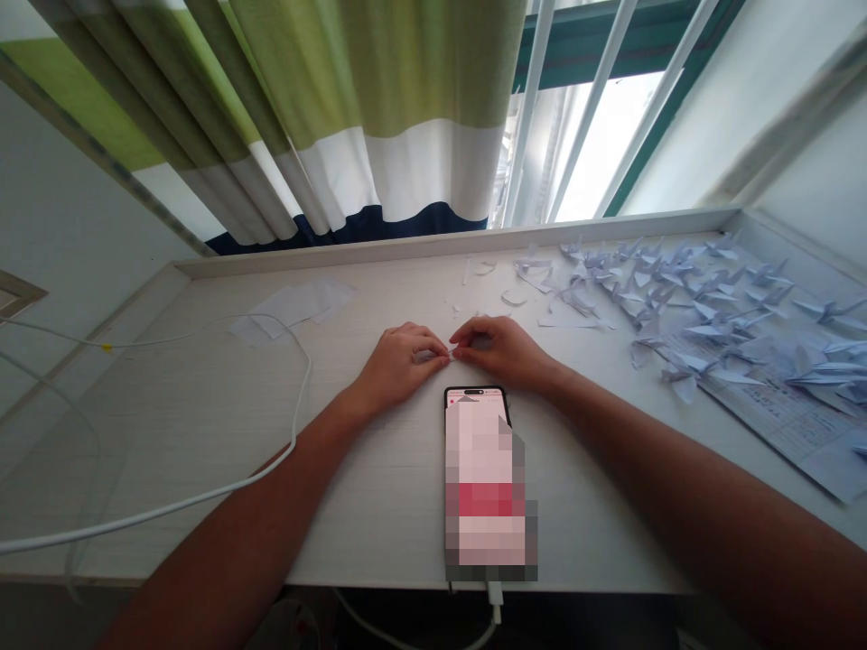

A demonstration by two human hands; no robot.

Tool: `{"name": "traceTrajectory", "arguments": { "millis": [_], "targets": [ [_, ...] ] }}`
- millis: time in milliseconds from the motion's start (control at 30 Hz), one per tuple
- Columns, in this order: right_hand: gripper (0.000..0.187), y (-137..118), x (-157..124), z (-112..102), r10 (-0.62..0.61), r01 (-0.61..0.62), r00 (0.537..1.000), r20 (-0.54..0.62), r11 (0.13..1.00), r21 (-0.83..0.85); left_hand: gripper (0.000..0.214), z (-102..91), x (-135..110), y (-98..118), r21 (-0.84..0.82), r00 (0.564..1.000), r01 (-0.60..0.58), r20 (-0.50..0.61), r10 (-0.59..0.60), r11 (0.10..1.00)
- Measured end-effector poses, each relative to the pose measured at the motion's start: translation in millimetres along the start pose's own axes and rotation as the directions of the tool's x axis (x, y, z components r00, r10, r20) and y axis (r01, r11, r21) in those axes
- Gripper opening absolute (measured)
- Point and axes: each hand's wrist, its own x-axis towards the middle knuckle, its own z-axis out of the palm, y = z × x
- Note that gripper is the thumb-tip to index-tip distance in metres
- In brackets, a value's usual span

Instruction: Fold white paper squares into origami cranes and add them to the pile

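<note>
My left hand and my right hand meet over the middle of the white desk, fingertips almost touching. Both are closed in a pinch on one small piece of white paper, mostly covered by the fingers. Its exact folded shape cannot be made out. Just below the hands lies a phone with its screen lit and partly blurred out. Small paper scraps are scattered beyond the fingertips.
Many folded paper cranes crowd the right side, some on a printed sheet. Flat paper sheets lie at the back left. A white cable loops across my left forearm; a charging plug hangs at the desk's front edge. Curtains hang behind.
</note>
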Motion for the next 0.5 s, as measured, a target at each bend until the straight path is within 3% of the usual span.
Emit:
{"name": "traceTrajectory", "arguments": {
  "millis": [200,500],
  "targets": [
    [0.016,-4.6,-3.7,-6.1,-0.061,0.063,0.998,0.022,0.987,-0.149,0.013,-0.4,-0.2,4.9,-0.017,0.992,0.125,-0.002,-0.125,0.992],
    [0.019,-6.0,-2.0,-6.5,-0.212,0.251,0.964,0.159,0.927,-0.281,0.007,-2.2,6.4,0.0,-0.142,0.986,0.163,0.058,-0.156,0.976]
  ]
}}
